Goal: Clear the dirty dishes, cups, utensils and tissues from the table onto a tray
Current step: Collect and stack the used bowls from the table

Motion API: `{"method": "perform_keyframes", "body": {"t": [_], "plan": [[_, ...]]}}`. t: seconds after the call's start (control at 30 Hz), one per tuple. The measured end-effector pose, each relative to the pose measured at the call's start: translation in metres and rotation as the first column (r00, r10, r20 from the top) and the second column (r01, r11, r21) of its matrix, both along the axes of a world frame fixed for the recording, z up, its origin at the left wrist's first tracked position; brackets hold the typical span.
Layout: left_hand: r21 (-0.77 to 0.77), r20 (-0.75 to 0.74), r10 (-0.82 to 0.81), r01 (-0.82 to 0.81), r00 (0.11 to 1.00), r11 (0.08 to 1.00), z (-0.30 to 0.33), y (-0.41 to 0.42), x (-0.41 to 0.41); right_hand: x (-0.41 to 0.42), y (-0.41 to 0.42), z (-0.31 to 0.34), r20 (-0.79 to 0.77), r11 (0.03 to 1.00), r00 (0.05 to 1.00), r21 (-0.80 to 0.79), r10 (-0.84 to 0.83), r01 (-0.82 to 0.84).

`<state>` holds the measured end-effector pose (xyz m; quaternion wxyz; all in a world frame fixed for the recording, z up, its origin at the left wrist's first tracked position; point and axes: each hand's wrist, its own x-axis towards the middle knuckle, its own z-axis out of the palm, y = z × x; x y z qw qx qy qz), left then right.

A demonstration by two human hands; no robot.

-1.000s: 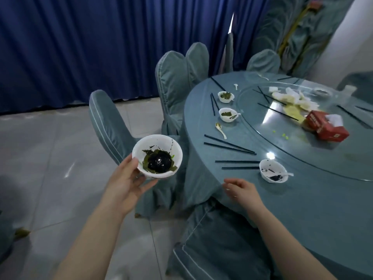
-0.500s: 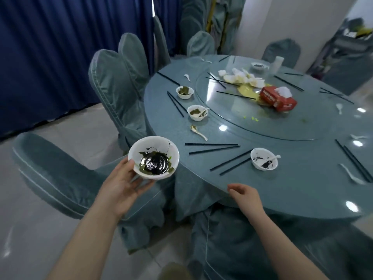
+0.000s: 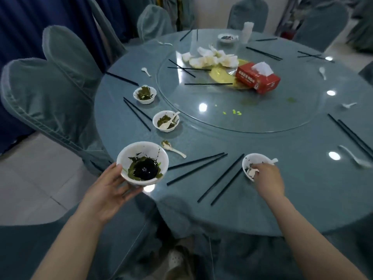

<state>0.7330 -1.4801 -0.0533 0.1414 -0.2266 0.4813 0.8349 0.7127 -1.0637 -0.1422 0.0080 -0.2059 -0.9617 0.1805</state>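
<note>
My left hand (image 3: 109,190) holds a white bowl (image 3: 142,162) of dark sauce and green scraps just off the near left edge of the round table (image 3: 302,195). My right hand (image 3: 268,178) grips the near rim of a small white bowl (image 3: 255,161) with a spoon in it, which rests on the table. Two more dirty bowls (image 3: 166,120) (image 3: 145,94) sit along the left side. A loose spoon (image 3: 171,148) and several black chopsticks (image 3: 196,165) lie between the hands. Crumpled tissues (image 3: 210,57) lie on the glass turntable (image 3: 252,110).
A red tissue box (image 3: 257,78) and a yellow spill sit on the turntable. Another bowl (image 3: 227,38) and a stack of cups (image 3: 247,31) stand at the far side. More chopsticks and spoons lie on the right. Covered chairs (image 3: 50,110) ring the table. No tray is in view.
My view has swung right and over the table. My right hand has moved from the table's edge onto the small bowl. My left hand still carries its bowl.
</note>
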Motion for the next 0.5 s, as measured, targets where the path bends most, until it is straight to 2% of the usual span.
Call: {"method": "perform_keyframes", "body": {"t": [0.1, 0.2, 0.3, 0.43, 0.5], "plan": [[-0.002, 0.061, -0.023, 0.023, 0.998, 1.0, -0.002, 0.02, -0.032, -0.019, 0.015, -0.007, 0.089, 0.998, 0.995, 0.047, -0.042, 0.038], [-0.007, 0.104, -0.08, 0.082, 0.991, 0.997, -0.005, 0.037, -0.052, -0.028, 0.023, -0.017, 0.255, 0.978, 0.966, 0.207, -0.043, -0.011], [0.002, 0.139, -0.096, 0.096, 0.986, 0.995, -0.007, 0.048, -0.067, -0.032, 0.025, -0.021, 0.315, 0.953, 0.948, 0.296, -0.037, -0.061], [0.015, 0.175, -0.111, 0.11, 0.978, 0.994, -0.011, 0.058, -0.081, -0.031, 0.023, -0.02, 0.31, 0.97, 0.947, 0.245, -0.08, 0.002], [0.02, 0.18, -0.129, 0.127, 0.975, 0.992, -0.011, 0.064, -0.086, -0.03, 0.022, -0.014, 0.177, 0.986, 0.979, 0.152, -0.102, 0.075]]}}
